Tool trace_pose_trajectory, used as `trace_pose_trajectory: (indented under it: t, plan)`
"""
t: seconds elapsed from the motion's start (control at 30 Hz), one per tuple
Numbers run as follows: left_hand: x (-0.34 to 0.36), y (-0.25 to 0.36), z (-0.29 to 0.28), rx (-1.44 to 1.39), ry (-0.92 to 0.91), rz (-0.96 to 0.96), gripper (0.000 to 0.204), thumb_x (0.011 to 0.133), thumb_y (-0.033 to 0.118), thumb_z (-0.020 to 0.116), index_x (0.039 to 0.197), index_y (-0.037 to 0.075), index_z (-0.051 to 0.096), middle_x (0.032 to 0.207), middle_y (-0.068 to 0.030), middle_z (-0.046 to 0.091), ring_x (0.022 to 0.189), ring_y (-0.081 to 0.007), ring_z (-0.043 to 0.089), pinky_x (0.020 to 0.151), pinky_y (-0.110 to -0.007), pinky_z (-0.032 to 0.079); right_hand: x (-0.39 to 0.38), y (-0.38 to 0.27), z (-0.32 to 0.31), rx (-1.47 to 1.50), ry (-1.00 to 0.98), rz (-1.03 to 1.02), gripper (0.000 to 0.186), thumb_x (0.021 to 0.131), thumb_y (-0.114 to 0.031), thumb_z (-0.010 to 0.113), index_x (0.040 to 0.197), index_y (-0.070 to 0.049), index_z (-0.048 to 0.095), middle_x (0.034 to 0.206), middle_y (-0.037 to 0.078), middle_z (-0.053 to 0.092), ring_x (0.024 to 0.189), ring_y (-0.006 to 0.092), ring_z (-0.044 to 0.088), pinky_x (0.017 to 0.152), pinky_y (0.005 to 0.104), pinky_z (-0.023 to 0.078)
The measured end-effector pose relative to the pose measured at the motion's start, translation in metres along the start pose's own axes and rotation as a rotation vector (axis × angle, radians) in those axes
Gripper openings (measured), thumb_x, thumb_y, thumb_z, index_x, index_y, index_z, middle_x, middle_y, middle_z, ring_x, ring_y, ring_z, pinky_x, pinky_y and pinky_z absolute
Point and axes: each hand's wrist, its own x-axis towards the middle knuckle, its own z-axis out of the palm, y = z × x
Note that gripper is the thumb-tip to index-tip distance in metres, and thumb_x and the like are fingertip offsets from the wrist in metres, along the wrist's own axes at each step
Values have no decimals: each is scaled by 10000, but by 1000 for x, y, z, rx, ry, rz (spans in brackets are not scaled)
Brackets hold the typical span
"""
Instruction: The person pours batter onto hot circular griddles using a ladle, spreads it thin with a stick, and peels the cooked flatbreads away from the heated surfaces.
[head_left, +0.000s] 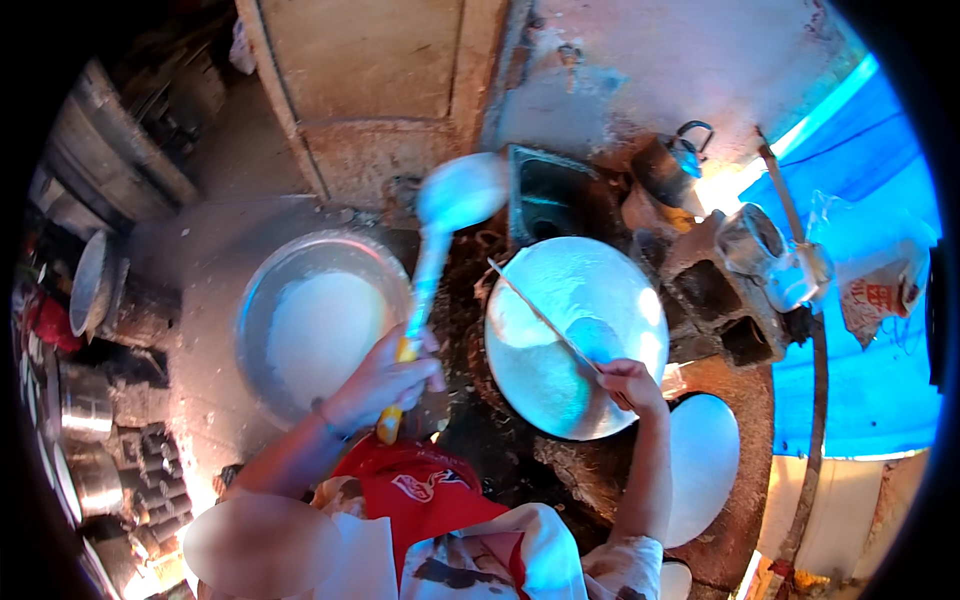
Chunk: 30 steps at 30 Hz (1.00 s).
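Observation:
My left hand (385,388) is wrapped round the yellow handle of a ladle (430,255), raised upright between the two round vessels; its pale bowl is smeared by motion. Left of it is a wide metal basin (262,375), holding a white batter-like liquid (325,335). Over the near right edge of a large round pan (535,400), my right hand (630,384) grips one end of a thin, long stick (540,315). The stick slants across the pan toward its far left rim. A pale, shiny layer covers the pan's inside, with a greyer round patch near the stick.
A dark square tub (540,190) stands beyond the pan. Hollow blocks (715,295) and a dark pot (662,170) are at the right, before a blue tarp (850,370). A white round disc (705,465) lies near my right arm. Metal pots (88,400) line the left side.

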Motion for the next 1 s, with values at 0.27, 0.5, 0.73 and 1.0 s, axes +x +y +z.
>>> trace_pose_trajectory:
  t: [0.27,0.5,0.73,1.0]
  plan:
    - [7,38,15,166,-187,90,194,901,97,554,1062,68,449,844,-83,640,504,-51,488,424,-181,380,-53,56,-14,226,302,-52,36,778,-32,664,760,-24,634,523,9,502,342,81,383,315,229,228]
    - [-41,-75,-120,-566,86,-274,199,880,32,560,1007,123,437,867,-97,556,553,-57,442,442,-180,363,-87,62,103,311,253,12,166,817,-40,606,977,-21,648,548,-17,450,368,72,334,341,225,215]
    - [-76,-66,-162,-505,167,-336,246,828,-19,601,987,116,470,800,-38,502,574,-73,449,432,-178,361,23,30,318,525,510,-330,309,941,-186,513,1243,-122,519,589,-64,372,425,42,327,362,211,267]
    - [-94,-65,-205,-550,63,-347,212,846,-25,539,985,122,475,736,3,440,590,-69,435,426,-169,336,-14,83,367,846,689,-64,140,947,-279,513,970,-143,535,559,-42,357,386,66,317,326,232,255]
